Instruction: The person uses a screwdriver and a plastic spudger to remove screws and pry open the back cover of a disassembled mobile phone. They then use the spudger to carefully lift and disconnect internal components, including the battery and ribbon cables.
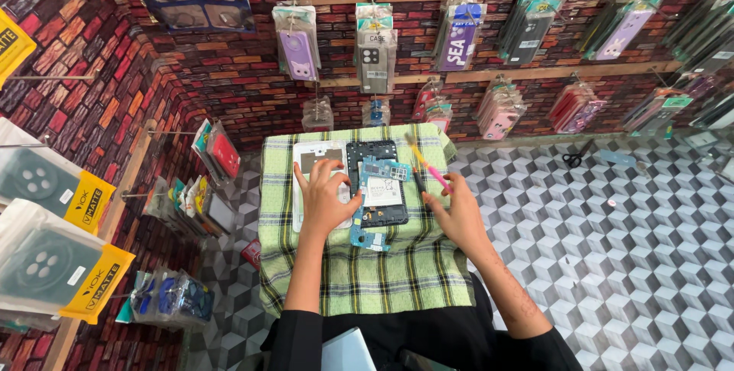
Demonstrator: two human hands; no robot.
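1. The left hand (pixel 325 201) lies flat with fingers spread on a white phone cover (pixel 315 158), gripping nothing.
2. The right hand (pixel 456 214) hovers open at the right edge of the cloth, fingers apart, holding nothing.
3. Between the hands lies an opened phone (pixel 378 187), its dark frame and battery showing, with a blue circuit board (pixel 368 239) at its near edge.
4. A pink and yellow tool (pixel 428 166) lies slantwise just beyond the right hand's fingertips.
5. All rest on a green checked cloth (pixel 382 271).
6. Scissors (pixel 577 157) lie far right on the patterned counter (pixel 612 248).
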